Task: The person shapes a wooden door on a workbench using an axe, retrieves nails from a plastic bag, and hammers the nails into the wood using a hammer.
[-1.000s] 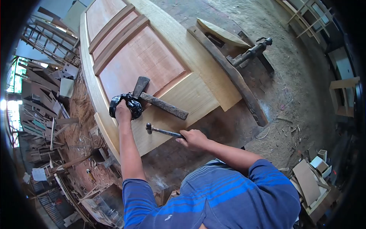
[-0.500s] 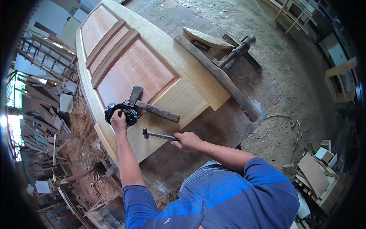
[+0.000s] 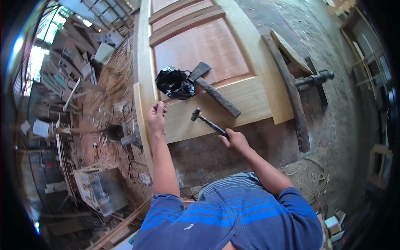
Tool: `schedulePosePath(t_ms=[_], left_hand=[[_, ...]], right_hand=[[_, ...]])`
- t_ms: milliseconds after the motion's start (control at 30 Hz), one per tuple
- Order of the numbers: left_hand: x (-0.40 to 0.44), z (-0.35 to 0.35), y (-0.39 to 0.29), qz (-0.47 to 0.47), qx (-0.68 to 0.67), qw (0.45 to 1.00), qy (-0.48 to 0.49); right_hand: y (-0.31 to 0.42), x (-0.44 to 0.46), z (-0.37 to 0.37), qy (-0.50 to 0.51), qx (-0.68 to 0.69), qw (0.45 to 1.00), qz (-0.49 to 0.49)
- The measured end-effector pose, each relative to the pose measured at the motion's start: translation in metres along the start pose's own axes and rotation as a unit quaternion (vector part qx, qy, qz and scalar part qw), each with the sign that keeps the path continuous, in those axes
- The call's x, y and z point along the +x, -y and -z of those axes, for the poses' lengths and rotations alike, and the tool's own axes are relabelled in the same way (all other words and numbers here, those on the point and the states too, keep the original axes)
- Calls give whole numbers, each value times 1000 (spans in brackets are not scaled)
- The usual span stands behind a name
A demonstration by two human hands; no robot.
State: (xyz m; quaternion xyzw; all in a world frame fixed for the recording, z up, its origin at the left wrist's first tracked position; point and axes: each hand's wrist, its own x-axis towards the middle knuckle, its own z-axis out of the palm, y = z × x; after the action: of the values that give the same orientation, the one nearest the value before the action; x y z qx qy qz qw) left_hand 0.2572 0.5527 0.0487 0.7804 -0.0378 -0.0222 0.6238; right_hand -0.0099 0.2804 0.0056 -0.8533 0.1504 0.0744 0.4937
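My right hand (image 3: 236, 141) is wrapped round the dark handle of a small hammer (image 3: 210, 125), whose head points up and left above the pale wood. My left hand (image 3: 156, 118) is pinched closed over the left edge of a panelled wooden door (image 3: 250, 98); whatever is between its fingertips is too small to make out. Just beyond that hand, a crumpled black plastic bag (image 3: 175, 83) lies on the door. Against the bag rests the metal head of a hatchet (image 3: 218, 96), its worn wooden handle slanting down to the right.
Along the door's right side sits a wooden clamp bar (image 3: 287, 91) with a metal vise screw (image 3: 314, 79). A narrow wood strip (image 3: 141, 121) runs along the left edge. Wood scraps and shavings (image 3: 116, 79) cover the floor at left.
My left hand has come out of the black plastic bag and moved toward the door's left edge. The view has turned, and my right hand still holds the hammer.
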Motion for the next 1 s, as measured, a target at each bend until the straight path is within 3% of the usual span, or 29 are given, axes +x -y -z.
schedulePosePath(t_ms=[133,200,300,400,500,700,800,1000], left_hand=[[-47,-6,23,101,78,992,2],[-54,-10,45,75,109,991,17],[-65,-21,20,114,131,985,-9],[-69,-7,23,110,69,991,-33],[-73,26,68,39,25,995,-90],[-97,100,86,29,155,958,-238],[-96,102,94,-4,100,961,-257],[-91,92,101,-68,177,946,-264]], right_hand=[[9,-2,-1,-7,2,1000,-15],[13,-2,1,-7,-5,1000,-18],[19,-4,-1,-11,-11,1000,-20],[17,-7,-8,-22,-24,999,-7],[29,-12,-12,-31,-22,999,-10],[47,-13,-28,-48,-36,998,-4],[60,-10,-39,-44,-50,998,11],[80,-1,-53,-23,-88,996,26]])
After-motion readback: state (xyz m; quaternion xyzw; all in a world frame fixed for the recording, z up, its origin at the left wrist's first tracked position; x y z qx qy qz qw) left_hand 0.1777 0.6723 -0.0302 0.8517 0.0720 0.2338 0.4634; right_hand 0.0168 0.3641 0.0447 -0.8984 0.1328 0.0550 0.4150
